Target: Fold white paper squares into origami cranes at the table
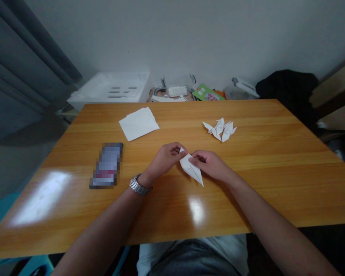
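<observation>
A folded white paper piece [193, 170], long and pointed toward me, lies on the wooden table [247, 184] between both hands. My left hand [165, 159], with a metal watch on its wrist, pinches the paper's far end with curled fingers. My right hand [209, 165] presses its fingertips on the paper's middle, fingers closed on it. A stack of flat white paper sheets [138, 123] rests farther back on the left. Several finished white folded paper figures [221, 129] sit in a small heap at the back right.
A phone [107, 165] lies face up on the table to the left of my hands. Behind the table stand a white plastic bin [112, 89], a green booklet [207, 93], small clutter and a black bag [287, 86]. A grey curtain hangs at the left.
</observation>
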Motion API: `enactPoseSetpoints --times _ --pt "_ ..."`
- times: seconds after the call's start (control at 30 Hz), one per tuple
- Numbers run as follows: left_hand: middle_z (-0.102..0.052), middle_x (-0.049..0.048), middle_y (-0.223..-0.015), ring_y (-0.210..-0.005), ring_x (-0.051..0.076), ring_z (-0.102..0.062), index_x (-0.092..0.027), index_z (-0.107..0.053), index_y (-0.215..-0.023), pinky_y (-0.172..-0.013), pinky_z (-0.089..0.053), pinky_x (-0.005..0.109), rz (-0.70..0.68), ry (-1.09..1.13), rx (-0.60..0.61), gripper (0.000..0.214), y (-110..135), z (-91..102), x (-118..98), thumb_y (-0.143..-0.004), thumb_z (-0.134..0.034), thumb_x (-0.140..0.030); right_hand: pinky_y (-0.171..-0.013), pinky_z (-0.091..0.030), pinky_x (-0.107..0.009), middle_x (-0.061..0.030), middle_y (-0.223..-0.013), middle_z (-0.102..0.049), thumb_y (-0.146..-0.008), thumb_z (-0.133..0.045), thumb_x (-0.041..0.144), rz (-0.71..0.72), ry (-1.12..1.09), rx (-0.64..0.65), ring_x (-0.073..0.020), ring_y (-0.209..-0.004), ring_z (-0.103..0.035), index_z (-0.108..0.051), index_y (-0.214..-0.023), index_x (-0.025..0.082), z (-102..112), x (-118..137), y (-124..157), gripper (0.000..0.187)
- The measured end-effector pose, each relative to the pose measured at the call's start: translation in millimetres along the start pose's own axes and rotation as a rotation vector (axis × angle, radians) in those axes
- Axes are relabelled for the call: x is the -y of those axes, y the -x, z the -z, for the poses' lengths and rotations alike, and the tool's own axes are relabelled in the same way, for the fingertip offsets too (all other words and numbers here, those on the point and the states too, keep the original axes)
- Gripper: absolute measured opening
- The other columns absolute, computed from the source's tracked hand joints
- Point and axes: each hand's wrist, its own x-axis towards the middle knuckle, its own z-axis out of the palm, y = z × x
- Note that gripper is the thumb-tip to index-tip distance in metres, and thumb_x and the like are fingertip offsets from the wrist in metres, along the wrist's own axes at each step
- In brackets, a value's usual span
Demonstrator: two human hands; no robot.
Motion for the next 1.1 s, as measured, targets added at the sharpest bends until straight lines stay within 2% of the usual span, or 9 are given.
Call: enactPoseSetpoints --times 0.17,0.33,0.43,0.53,0.7,0.87,0.97,1.1 --pt "-0.073 0.0055 -0.085 -0.077 0.015 -0.067 -0.016 -0.069 -0.089 -0.070 -0.052 0.026 0.011 0.077 -0.065 0.023 -3.0 0.7 5.9 -0.085 -0.073 -0.039 -0.076 -0.050 -0.031 -0.0062 -0.090 -0.075 -0.092 -0.065 0.046 -0.032 -0.121 -0.049 -0.0197 -0.081 -0.066 -0.071 -0.092 0.017 1.6 0.3 -1.3 0.029" --pt "-0.074 0.0044 -0.084 -0.069 0.014 -0.064 -0.017 -0.073 -0.096 -0.062 -0.047 0.024 0.026 -0.032 -0.045 0.022 -2.2 2.5 3.1 -0.087 -0.071 -0.037 -0.073 -0.052 -0.032 -0.0083 -0.093 -0.077 -0.086 -0.071 0.046 -0.077 -0.122 -0.176 -0.0213 -0.080 -0.069 -0.074 -0.097 0.017 3.7 -3.7 -4.0 0.031" --pt "-0.075 0.0045 -0.085 -0.071 0.015 -0.066 -0.017 -0.074 -0.096 -0.063 -0.048 0.025 0.012 -0.064 -0.056 0.020 -2.1 2.5 1.6 -0.087 -0.069 -0.035 -0.073 -0.052 -0.032 -0.0086 -0.090 -0.077 -0.084 -0.073 0.046 -0.110 -0.109 -0.229 -0.0214 -0.079 -0.069 -0.074 -0.094 0.016 6.4 -6.1 -5.8 0.032" --pt "-0.076 0.0044 -0.088 -0.075 0.016 -0.068 -0.017 -0.073 -0.095 -0.067 -0.051 0.025 -0.005 -0.077 -0.072 0.018 -2.4 1.7 0.5 -0.087 -0.068 -0.033 -0.073 -0.051 -0.032 -0.0079 -0.089 -0.077 -0.084 -0.074 0.046 -0.101 -0.111 -0.228 -0.0209 -0.079 -0.069 -0.074 -0.091 0.016 8.7 -9.8 -7.2 0.031" --pt "-0.077 0.0039 -0.093 -0.083 0.016 -0.070 -0.016 -0.074 -0.095 -0.075 -0.053 0.025 -0.005 -0.183 -0.055 0.015 -1.5 3.1 -4.0 -0.088 -0.064 -0.026 -0.071 -0.050 -0.031 -0.0054 -0.086 -0.076 -0.088 -0.070 0.044 -0.001 -0.099 -0.195 -0.0189 -0.076 -0.067 -0.075 -0.091 0.018 11.3 -10.4 -6.5 0.027" --pt "-0.079 0.0045 -0.095 -0.087 0.017 -0.071 -0.017 -0.077 -0.097 -0.077 -0.053 0.025 -0.032 -0.235 0.059 0.022 0.3 6.1 -8.2 -0.092 -0.065 -0.035 -0.074 -0.051 -0.031 -0.0048 -0.089 -0.077 -0.089 -0.070 0.042 0.058 -0.049 -0.136 -0.0194 -0.079 -0.068 -0.076 -0.092 0.019 14.0 -3.0 -2.6 0.023" --pt "-0.079 0.0047 -0.092 -0.085 0.017 -0.071 -0.016 -0.077 -0.094 -0.078 -0.053 0.026 -0.022 -0.213 0.102 0.021 0.0 6.9 -7.9 -0.092 -0.066 -0.034 -0.074 -0.052 -0.032 -0.0054 -0.090 -0.078 -0.089 -0.071 0.041 0.064 -0.053 -0.134 -0.0199 -0.080 -0.069 -0.076 -0.093 0.019 14.1 -0.4 -1.5 0.023" --pt "-0.078 0.0054 -0.092 -0.085 0.018 -0.071 -0.015 -0.077 -0.092 -0.079 -0.054 0.027 -0.032 -0.220 0.061 0.020 -1.0 6.4 -7.0 -0.091 -0.067 -0.033 -0.074 -0.054 -0.032 -0.0064 -0.091 -0.079 -0.087 -0.073 0.043 0.036 -0.106 -0.155 -0.0200 -0.079 -0.070 -0.076 -0.094 0.019 14.3 -1.3 -2.3 0.025"
